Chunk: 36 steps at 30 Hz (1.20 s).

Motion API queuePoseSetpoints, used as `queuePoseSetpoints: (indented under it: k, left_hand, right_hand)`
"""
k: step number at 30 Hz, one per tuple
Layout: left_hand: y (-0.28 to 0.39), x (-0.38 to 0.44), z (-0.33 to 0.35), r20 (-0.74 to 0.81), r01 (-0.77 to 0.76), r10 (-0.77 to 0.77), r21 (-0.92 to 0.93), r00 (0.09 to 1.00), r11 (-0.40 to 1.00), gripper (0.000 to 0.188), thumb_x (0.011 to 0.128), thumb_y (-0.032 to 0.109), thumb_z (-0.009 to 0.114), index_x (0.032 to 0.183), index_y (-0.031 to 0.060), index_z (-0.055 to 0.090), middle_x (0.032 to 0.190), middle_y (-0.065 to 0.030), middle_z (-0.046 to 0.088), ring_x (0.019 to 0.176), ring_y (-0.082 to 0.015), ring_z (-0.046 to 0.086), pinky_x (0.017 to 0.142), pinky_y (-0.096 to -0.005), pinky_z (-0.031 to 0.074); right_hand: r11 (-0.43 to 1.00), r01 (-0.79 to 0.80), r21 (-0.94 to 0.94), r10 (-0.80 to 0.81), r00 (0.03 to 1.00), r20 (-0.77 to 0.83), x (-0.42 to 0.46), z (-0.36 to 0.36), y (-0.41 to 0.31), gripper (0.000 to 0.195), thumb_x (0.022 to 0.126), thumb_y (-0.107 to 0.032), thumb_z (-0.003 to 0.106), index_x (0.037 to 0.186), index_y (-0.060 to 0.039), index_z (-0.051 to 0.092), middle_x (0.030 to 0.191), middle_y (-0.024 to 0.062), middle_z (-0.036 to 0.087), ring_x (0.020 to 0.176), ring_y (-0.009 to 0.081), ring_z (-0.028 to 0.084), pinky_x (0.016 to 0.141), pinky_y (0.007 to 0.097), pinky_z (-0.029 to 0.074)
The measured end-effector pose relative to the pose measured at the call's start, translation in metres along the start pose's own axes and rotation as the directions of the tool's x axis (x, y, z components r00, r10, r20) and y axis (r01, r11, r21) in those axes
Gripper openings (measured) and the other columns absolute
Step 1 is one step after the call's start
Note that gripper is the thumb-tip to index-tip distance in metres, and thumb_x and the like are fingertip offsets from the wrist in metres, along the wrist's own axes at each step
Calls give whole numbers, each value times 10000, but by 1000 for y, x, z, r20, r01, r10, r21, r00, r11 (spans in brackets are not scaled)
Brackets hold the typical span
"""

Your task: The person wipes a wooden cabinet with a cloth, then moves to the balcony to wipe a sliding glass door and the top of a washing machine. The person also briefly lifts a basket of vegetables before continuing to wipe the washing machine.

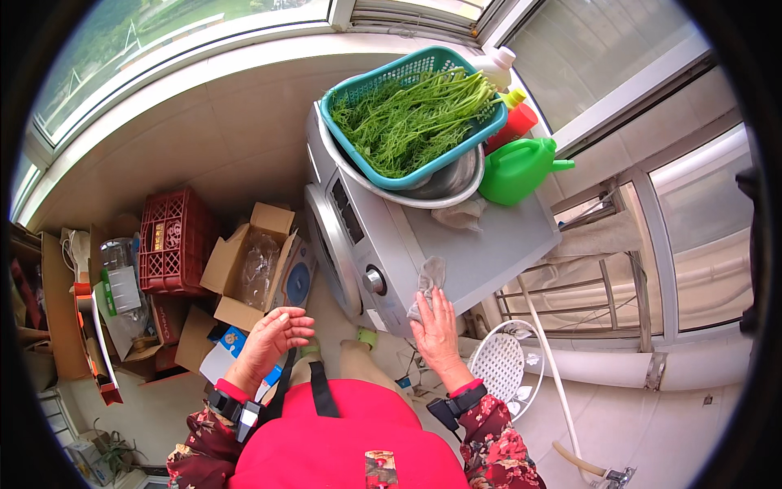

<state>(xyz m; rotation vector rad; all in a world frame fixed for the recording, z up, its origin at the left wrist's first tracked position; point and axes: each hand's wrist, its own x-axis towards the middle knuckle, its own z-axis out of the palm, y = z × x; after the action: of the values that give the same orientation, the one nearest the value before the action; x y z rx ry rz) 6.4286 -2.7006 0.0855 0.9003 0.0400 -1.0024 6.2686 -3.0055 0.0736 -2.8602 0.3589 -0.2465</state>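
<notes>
My right hand (436,333) lies on a grey cloth (429,282) at the front edge of the top of a silver front-loading washing machine (482,257); whether the fingers grip the cloth is unclear. My left hand (278,339) is raised in front of me, palm up and fingers apart, holding nothing. On the machine's far part, a teal plastic basket (391,183) full of leafy green herbs (409,122) rests on a metal basin (467,180). A second crumpled cloth (459,215) lies beside the basin's near rim.
A green watering can (519,171), a red container (513,125) and a white jug (493,66) stand right of the basket. Left are a dark red crate (174,241) and open cardboard boxes (235,269). A white patterned metal chair (507,360) and a pale hose (553,367) are at right.
</notes>
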Motion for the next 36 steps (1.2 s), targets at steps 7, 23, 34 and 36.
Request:
queuePoseSetpoints:
  k: [7, 23, 34, 36]
  left_hand:
    - [-28, 5, 24, -52, 89, -84, 112, 995, 990, 230, 976, 191, 498, 1136, 31, 535, 1064, -114, 638, 916, -171, 639, 803, -293, 521]
    - [-17, 4, 26, -86, 47, -54, -85, 995, 995, 350, 980, 299, 466, 1166, 10, 533, 1080, -128, 628, 946, -210, 632, 827, -325, 525]
    - [-55, 34, 83, 99, 102, -79, -250, 992, 963, 383, 971, 311, 476, 1192, 3, 529, 1130, -143, 611, 985, -239, 620, 860, -347, 511]
    - [-66, 31, 76, 68, 120, -105, -293, 992, 948, 391, 968, 321, 476, 1187, 3, 539, 1131, -143, 617, 1002, -247, 618, 871, -354, 508]
  right_hand:
    - [999, 36, -2, -36, 994, -100, 66, 22, -5, 633, 830, -257, 631, 1399, -97, 405, 1441, 223, 338, 1326, 381, 333, 1083, 512, 271]
    - [986, 130, 105, -122, 989, -78, 36, 4, 18, 601, 819, -250, 639, 1378, -137, 450, 1435, 180, 375, 1320, 348, 364, 1079, 502, 287]
    - [982, 151, 112, -146, 988, -50, 3, 1, 26, 617, 812, -258, 645, 1383, -140, 443, 1442, 175, 369, 1330, 326, 357, 1087, 502, 274]
    - [981, 162, 105, -158, 986, -45, 2, 1, 30, 632, 816, -284, 638, 1397, -153, 427, 1455, 165, 357, 1343, 312, 344, 1095, 501, 260]
